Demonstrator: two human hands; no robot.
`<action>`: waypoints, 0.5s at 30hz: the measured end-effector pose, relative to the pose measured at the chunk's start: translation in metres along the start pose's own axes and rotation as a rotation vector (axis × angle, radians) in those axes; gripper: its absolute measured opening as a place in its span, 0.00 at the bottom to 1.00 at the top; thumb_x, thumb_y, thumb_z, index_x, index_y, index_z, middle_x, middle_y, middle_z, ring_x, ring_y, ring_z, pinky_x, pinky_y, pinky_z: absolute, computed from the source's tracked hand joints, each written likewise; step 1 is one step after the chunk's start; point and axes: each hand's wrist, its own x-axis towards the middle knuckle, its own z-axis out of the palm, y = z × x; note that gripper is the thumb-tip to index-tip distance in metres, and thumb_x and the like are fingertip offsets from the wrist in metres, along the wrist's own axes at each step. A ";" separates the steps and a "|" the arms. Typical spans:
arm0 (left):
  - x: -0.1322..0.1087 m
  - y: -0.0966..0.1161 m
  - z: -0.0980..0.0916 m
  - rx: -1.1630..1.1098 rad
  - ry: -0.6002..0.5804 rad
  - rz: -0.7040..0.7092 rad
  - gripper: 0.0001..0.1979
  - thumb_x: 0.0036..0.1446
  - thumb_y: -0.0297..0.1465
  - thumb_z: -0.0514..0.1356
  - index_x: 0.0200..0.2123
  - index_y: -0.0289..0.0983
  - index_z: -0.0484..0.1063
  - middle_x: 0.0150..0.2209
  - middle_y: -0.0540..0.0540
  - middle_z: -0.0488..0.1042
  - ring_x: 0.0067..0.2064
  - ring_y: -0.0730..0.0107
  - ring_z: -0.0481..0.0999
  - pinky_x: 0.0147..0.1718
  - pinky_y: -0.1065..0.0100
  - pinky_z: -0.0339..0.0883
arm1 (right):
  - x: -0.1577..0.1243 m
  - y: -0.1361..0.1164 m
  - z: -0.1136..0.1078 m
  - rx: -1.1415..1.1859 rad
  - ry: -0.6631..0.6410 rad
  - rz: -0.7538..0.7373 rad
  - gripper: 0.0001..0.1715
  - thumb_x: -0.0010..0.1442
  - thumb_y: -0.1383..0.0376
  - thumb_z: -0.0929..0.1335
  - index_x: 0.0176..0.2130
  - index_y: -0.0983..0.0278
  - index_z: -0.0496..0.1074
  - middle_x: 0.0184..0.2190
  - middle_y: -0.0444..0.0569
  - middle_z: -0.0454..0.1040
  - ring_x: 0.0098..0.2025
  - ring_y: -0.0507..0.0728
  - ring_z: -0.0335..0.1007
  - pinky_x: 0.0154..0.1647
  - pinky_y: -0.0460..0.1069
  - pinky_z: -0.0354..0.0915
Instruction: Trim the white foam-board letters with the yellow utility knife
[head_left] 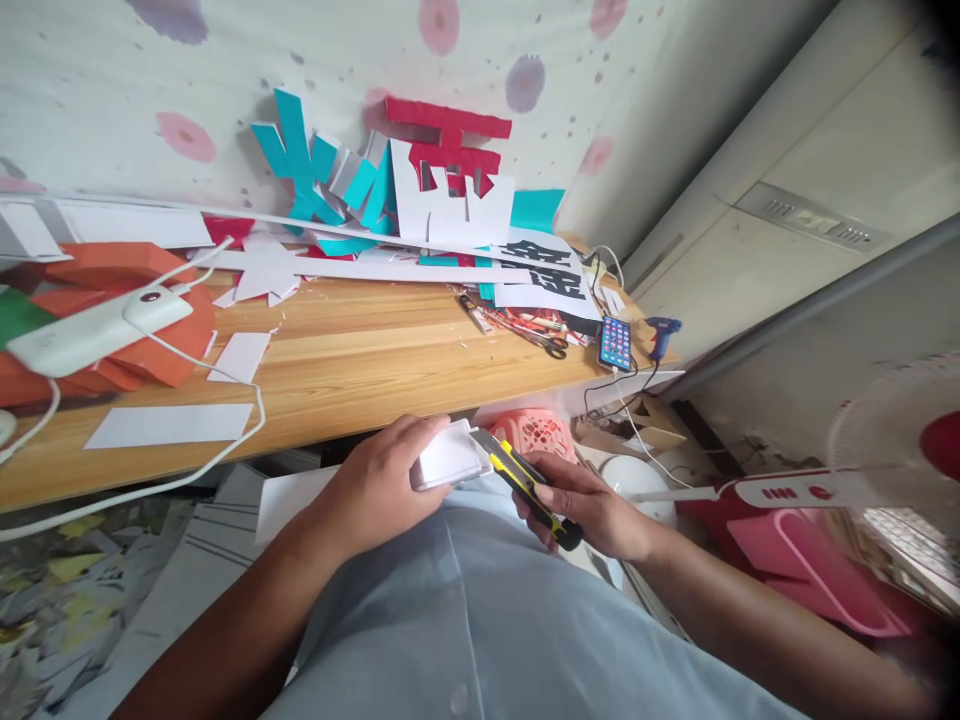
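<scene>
My left hand (391, 478) is closed around a small white foam-board piece (452, 455) that looks like a shallow box with raised edges. In my right hand (574, 500) is a yellow and black utility knife (525, 480). Its blade is out and meets the right edge of the white piece. Both hands are in front of my body, just below the front edge of the wooden table (360, 340). A longer white strip (292, 500) shows behind my left forearm.
White rectangles (171, 426) and a power strip (101, 335) with a trailing cord lie on the table's left. Cut-out characters (450, 125) lean at the wall. Scissors (553, 345), a phone (615, 343) and a glue gun (662, 337) sit right. A fan (900, 440) stands right.
</scene>
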 end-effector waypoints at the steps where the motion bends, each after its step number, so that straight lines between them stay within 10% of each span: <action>1: -0.001 -0.002 0.002 -0.007 -0.010 -0.003 0.39 0.56 0.29 0.71 0.70 0.45 0.69 0.65 0.41 0.78 0.65 0.48 0.81 0.66 0.52 0.76 | -0.001 0.002 -0.001 0.024 -0.006 0.022 0.24 0.71 0.48 0.77 0.51 0.62 0.74 0.42 0.47 0.76 0.33 0.51 0.75 0.32 0.45 0.72; 15: 0.007 -0.013 0.013 -0.068 -0.025 -0.038 0.35 0.58 0.31 0.72 0.68 0.44 0.68 0.61 0.40 0.80 0.57 0.51 0.84 0.57 0.55 0.80 | 0.000 0.012 -0.018 -0.049 0.067 0.131 0.31 0.69 0.39 0.75 0.39 0.63 0.69 0.30 0.45 0.80 0.21 0.49 0.74 0.21 0.42 0.65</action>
